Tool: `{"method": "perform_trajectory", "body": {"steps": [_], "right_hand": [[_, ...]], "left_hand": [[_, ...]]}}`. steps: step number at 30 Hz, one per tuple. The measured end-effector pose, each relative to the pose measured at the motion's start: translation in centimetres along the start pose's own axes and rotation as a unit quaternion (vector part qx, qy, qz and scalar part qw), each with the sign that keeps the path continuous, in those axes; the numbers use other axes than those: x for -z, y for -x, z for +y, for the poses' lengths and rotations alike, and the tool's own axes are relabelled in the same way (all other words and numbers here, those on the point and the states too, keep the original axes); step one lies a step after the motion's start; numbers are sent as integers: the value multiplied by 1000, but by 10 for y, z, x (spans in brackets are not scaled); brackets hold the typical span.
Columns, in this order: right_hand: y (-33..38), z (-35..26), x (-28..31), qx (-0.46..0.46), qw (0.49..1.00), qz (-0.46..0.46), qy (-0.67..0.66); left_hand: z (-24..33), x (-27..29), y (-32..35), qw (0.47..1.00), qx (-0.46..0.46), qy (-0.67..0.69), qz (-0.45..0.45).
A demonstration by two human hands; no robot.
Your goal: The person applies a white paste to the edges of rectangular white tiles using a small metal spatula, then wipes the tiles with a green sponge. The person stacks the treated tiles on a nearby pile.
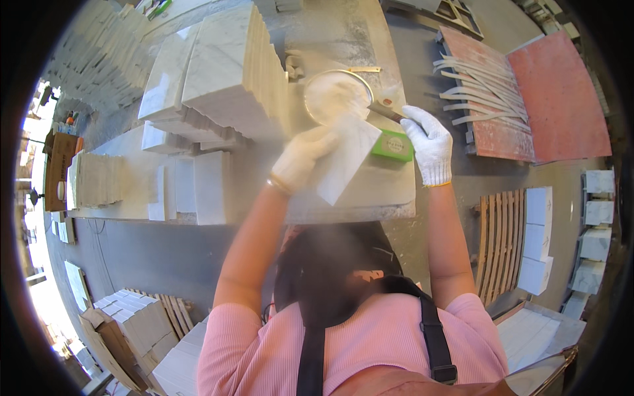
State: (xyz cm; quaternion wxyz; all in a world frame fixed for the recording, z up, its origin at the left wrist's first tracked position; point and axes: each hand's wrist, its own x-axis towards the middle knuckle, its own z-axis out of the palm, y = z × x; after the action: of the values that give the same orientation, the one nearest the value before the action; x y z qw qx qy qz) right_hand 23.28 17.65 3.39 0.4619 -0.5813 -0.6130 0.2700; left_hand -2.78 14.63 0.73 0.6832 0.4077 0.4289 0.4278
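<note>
Both my hands wear white knitted gloves. My left hand (pixel 300 157) grips a white marble tile (pixel 350 158) by its left side, holding it tilted above the worktable (pixel 264 210). My right hand (pixel 429 140) is closed on the dark brown handle (pixel 388 113) of a slim tool. The tool's far end points at a round basin (pixel 317 112) of pale, cloudy contents, just beyond the tile; haze hides its tip. A flat yellowish strip (pixel 364 69) lies at the basin's far rim. Between the tile and my right hand sits a bright green box (pixel 394 146).
Tall stacks of marble tiles (pixel 221 72) stand on the table's left, with smaller tile pieces (pixel 210 188) nearer me. At right, a reddish board (pixel 561 99) adjoins a rack of pale strips (pixel 485 92). A slatted wooden pallet (pixel 502 244) and boxed tiles (pixel 135 323) stand on the floor.
</note>
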Motion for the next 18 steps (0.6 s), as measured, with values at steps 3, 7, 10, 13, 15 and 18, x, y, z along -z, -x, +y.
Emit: {"method": "perform_trajectory", "body": {"steps": [3, 7, 10, 13, 15, 18], "right_hand": [[31, 7, 28, -95, 992, 2, -87], [81, 31, 70, -210, 972, 32, -99], [117, 56, 81, -214, 973, 56, -61], [144, 79, 79, -103, 989, 90, 60], [156, 89, 77, -90, 986, 53, 132], [164, 94, 77, -81, 977, 9, 195]], "left_hand": [[3, -8, 6, 980, 44, -180, -68], [1, -30, -9, 885, -6, -433, -171], [-3, -56, -26, 813, -31, -536, -227], [-11, -85, -41, 761, -42, -590, -266], [-15, -100, -47, 736, -52, -621, -265], [-23, -112, -51, 706, -81, -653, -264]]}}
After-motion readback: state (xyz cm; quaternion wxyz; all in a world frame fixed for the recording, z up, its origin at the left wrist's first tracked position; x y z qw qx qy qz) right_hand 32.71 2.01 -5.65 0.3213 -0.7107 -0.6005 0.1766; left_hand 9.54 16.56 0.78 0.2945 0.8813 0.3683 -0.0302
